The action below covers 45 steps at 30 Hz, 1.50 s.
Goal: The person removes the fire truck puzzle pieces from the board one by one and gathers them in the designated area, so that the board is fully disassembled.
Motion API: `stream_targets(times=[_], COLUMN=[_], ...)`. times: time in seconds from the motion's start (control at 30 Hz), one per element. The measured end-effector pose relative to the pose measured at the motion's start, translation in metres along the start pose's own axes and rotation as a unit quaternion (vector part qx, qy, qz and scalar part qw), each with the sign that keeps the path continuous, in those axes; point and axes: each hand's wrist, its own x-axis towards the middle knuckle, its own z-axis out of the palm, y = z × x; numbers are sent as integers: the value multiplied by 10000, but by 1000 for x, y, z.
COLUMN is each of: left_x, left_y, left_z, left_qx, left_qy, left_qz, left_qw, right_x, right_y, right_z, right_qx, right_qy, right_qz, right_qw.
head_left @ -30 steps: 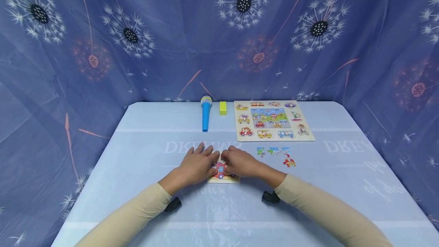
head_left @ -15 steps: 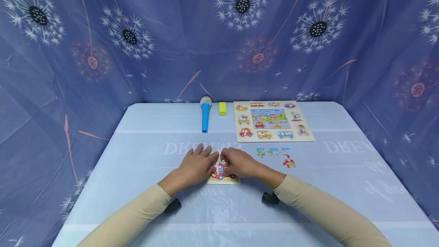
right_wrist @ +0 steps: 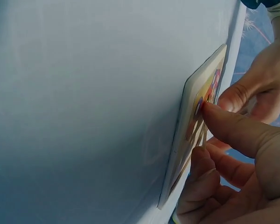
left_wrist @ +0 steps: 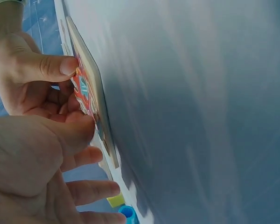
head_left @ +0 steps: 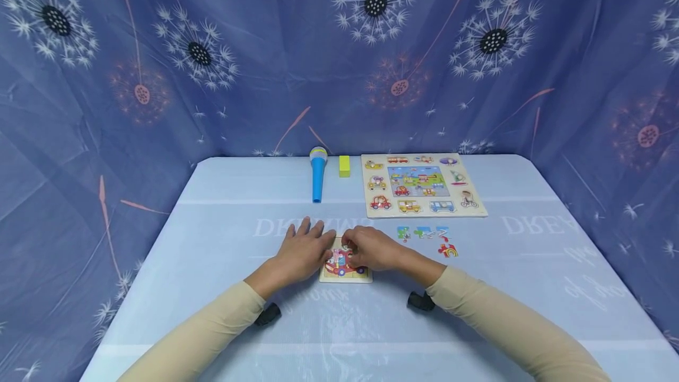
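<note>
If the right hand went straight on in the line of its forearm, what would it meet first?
Probably the left hand, just ahead at the left edge of the red vehicle puzzle, though whether the right hand would touch or pass above it is unclear.

In the head view, the right grip [head_left: 373, 249] hides part of the small puzzle board [head_left: 345, 280].
</note>
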Motion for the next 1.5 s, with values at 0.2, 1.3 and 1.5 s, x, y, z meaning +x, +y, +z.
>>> stream_targets(times=[0.2,1.3,1.5], left_x=[0,2,3], left_y=[0,0,0], left_z=[-2,-2,-3], left_qx=[23,256,236], left_qy=[-106,-306,-294], left_qz=[-71,-54,-1], left_qw=[9999,9992,9993], right_x=[0,1,-21], right_y=[-1,16,36], right_z=[-1,-8,-31], right_qx=[-15,596,771], right_qy=[-28,-91,312], right_qz=[-7,-298,-528], right_qw=[10000,9977,9951])
